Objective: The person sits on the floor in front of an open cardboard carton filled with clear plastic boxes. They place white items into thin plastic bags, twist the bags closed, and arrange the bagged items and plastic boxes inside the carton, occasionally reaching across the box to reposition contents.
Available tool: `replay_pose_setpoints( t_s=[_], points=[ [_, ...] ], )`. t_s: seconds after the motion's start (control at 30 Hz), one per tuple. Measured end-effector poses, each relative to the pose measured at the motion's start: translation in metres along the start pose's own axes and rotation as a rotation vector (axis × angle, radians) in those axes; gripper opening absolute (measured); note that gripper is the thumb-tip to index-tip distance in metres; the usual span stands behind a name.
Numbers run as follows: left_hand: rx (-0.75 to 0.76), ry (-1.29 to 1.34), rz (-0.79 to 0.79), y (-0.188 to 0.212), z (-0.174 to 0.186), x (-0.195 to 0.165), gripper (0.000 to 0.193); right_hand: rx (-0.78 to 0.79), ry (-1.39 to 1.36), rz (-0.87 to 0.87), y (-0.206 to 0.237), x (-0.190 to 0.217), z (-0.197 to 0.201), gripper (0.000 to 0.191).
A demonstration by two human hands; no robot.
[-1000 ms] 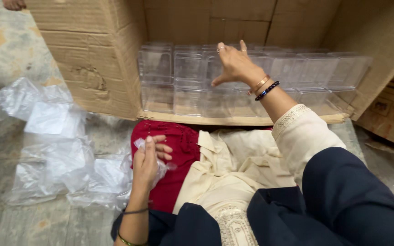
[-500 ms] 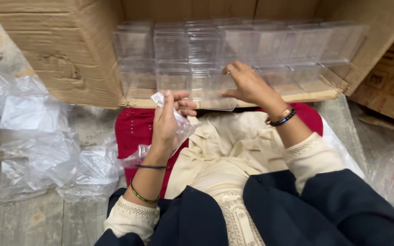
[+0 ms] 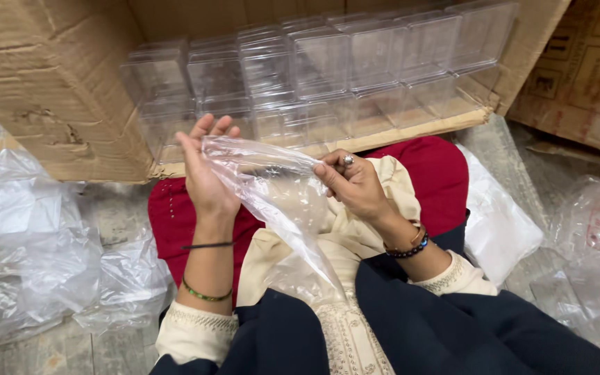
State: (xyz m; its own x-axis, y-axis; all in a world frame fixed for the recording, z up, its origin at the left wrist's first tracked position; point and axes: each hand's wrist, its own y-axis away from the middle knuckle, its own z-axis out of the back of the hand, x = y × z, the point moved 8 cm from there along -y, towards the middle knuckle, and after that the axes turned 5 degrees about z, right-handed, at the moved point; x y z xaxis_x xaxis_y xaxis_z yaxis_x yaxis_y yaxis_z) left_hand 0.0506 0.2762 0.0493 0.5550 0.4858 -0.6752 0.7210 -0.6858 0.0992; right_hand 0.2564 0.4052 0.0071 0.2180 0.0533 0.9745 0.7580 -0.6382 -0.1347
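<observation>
Grey stone floor (image 3: 116, 222) littered with plastic wrappers (image 3: 32, 250), cardboard box (image 3: 50, 76) of clear containers (image 3: 321, 62) ahead, left hand (image 3: 206, 177) and right hand (image 3: 352, 182) each pinching a clear plastic bag (image 3: 279, 201).

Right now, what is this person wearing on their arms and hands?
The left hand is bare; that wrist has a thin black band and a green bangle above a cream embroidered cuff. The right hand wears a ring, with a dark beaded bracelet and a brown bangle at the wrist. Dark navy fabric drapes over both cream sleeves.
</observation>
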Motion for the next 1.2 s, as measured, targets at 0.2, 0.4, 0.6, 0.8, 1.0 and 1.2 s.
replay_pose_setpoints(
  t_s=[0.2, 0.4, 0.6, 0.8, 1.0, 1.2],
  points=[
    [0.328, -0.370, 0.386, 0.023, -0.014, 0.069, 0.058, 0.076, 0.369, 0.027, 0.016, 0.021, 0.002, 0.020],
    [0.144, -0.438, 0.139, 0.021, -0.015, 0.081, 0.023, -0.017, 0.032, -0.039, 0.012, 0.028, 0.010, 0.026],
    [0.191, -0.547, 0.020, 0.037, -0.035, 0.077, 0.024, -0.072, -0.098, 0.046, 0.006, 0.028, 0.009, 0.013],
    [0.142, -0.666, -0.081, 0.043, -0.020, 0.073, 0.025, -0.194, -0.102, -0.028, 0.009, 0.011, 0.018, 0.015],
    [0.157, -0.660, -0.016, 0.043, -0.012, 0.086, 0.024, -0.232, -0.067, 0.011, 0.016, 0.014, 0.016, 0.014],
    [0.166, -0.303, 0.219, 0.042, -0.011, 0.100, 0.014, -0.147, 0.080, 0.098, 0.013, 0.016, 0.012, 0.025]
  ],
)
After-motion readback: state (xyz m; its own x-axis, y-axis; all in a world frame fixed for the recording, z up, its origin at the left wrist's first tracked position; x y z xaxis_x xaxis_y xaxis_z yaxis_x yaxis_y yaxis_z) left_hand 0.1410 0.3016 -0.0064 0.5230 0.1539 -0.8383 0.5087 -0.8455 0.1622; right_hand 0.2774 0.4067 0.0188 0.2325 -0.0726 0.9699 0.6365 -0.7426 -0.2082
